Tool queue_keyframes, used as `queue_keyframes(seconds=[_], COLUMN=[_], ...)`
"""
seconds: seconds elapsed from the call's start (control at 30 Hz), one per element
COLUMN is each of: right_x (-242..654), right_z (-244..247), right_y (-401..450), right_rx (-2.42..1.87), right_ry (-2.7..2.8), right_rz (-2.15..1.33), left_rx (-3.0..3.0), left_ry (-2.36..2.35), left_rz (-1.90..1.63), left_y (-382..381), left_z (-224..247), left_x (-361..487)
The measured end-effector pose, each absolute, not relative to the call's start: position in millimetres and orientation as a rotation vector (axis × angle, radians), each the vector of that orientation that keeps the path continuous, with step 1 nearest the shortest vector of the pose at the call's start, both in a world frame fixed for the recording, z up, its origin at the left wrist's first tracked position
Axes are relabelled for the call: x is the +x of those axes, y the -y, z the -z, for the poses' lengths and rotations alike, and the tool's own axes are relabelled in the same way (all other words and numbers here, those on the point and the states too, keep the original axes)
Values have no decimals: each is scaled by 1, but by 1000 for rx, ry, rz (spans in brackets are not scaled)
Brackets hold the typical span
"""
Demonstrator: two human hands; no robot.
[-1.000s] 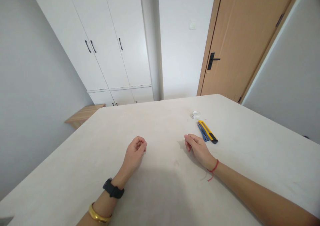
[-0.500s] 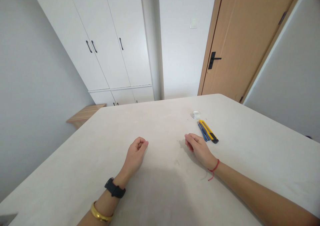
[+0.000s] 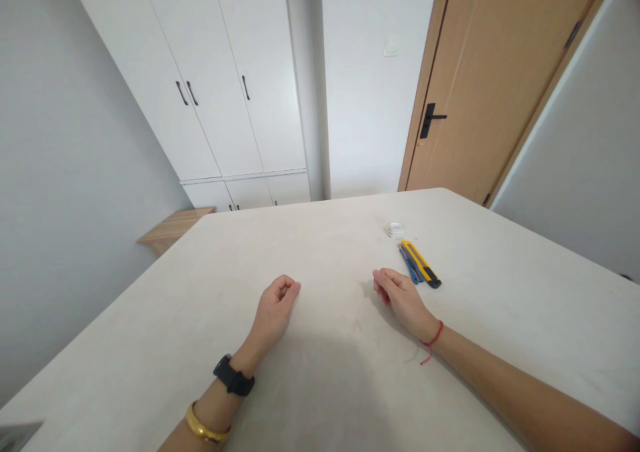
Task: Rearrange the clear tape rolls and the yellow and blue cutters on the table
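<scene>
I see left hand [image 3: 273, 311], right hand [image 3: 403, 300] loosely curled, apparently empty | yellow cutter [image 3: 420, 261] just beyond right hand, toward desk [image 3: 310, 245] far-right corner | I'd avoid its tip.

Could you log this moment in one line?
left hand: curled; right hand: curled, beside blue tool; visibly held: nothing; yellow cutter: on table

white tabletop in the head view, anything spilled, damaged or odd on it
Nothing looks spilled or broken on the flat white tabletop. Only a faint grey smudge, possibly a stain, near the bare right hand stands out, because it breaks up the otherwise pale surface.
</scene>
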State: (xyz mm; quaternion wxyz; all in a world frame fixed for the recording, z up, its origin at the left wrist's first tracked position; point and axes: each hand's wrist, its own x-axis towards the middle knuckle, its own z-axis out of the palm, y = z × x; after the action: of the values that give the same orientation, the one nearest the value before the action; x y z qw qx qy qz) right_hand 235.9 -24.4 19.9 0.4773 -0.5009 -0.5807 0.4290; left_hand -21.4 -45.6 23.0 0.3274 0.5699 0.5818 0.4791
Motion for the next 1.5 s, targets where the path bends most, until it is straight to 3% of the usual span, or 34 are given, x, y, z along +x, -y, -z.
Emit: queue_keyframes(seconds=[1.5], right_x=[237], right_z=[-14], right_y=[21], right_rx=[-1208], right_ry=[1409], right_rz=[-1068], left_rx=[1428], left_ry=[-1459], left_rz=[-1254], left_y=[42], left_z=[-15], left_x=[-25])
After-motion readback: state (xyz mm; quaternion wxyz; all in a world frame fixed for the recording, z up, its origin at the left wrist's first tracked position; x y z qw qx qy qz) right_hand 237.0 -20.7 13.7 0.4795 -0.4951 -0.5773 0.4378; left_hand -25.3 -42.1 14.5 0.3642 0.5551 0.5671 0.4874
